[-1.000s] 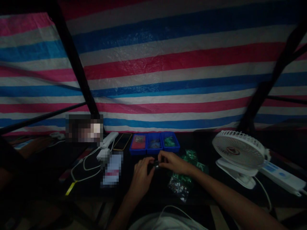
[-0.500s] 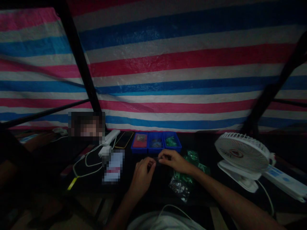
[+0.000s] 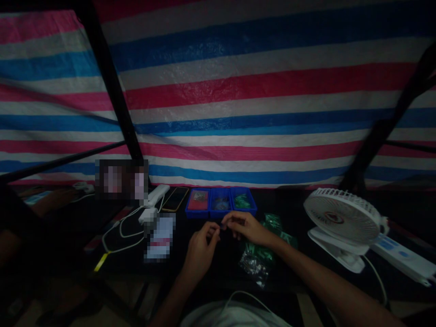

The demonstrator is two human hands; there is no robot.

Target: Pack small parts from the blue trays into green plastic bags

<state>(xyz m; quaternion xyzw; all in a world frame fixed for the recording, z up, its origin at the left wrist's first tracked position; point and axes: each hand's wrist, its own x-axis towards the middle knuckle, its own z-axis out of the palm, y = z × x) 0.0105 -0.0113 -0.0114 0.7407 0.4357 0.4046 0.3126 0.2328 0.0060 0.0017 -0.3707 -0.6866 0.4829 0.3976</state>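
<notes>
My left hand [image 3: 200,249] and my right hand [image 3: 245,227] meet over the dark tabletop, their fingertips pinching a small dark part [image 3: 222,225]. Its shape is too dark and small to tell. Just beyond my fingers stands a blue three-compartment tray [image 3: 220,213], holding red, bluish and green contents. Close under my right forearm lie clear plastic bags of green items [image 3: 257,259], with more green bagged pieces [image 3: 272,222] nearer the tray.
A black smartphone [image 3: 175,199] and white chargers with cables [image 3: 148,215] lie left of the tray, beside a pixelated sheet [image 3: 160,238]. On the right stand a white clip fan [image 3: 342,215] and a power strip [image 3: 402,259]. A striped tarp [image 3: 238,104] hangs behind.
My hands have drawn slightly closer together around the small part, and my right hand has shifted a little left. The view has barely moved since the previous frame.
</notes>
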